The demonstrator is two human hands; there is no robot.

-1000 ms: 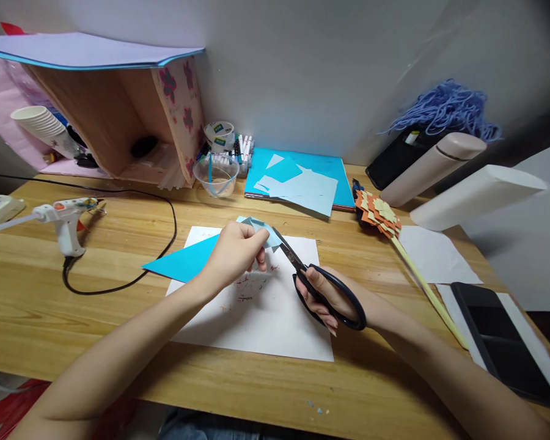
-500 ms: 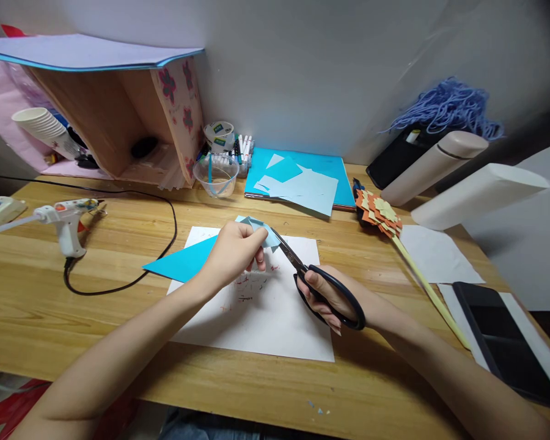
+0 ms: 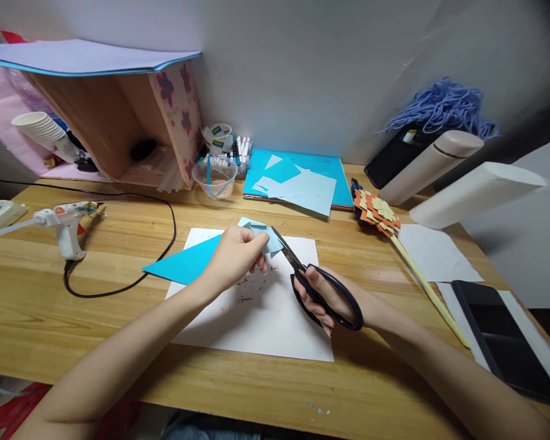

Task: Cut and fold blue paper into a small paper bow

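Observation:
My left hand point(image 3: 238, 253) pinches a small folded piece of light blue paper point(image 3: 274, 242) above the table. Wrapped round the black handles of a pair of scissors point(image 3: 297, 264) is my right hand point(image 3: 318, 299). The blades point up and left, touching or very close to the paper's right edge; whether they bite into it I cannot tell. Below both hands lies a white sheet point(image 3: 275, 330) with reddish marks. A bright blue sheet of paper point(image 3: 183, 261) shows under my left wrist, partly hidden.
A glue gun point(image 3: 68, 229) with its black cord lies at the left. Behind stand a wooden box point(image 3: 96, 122), a plastic bowl point(image 3: 214, 178) and blue paper sheets point(image 3: 341, 177). An orange and yellow paper flower point(image 3: 376, 211), a bottle point(image 3: 433, 165) and a black case point(image 3: 504, 336) are at the right.
The paper in my left hand is turned slightly and shows more of its face. The scissors have shifted a little to the left, their blades a bit closer together.

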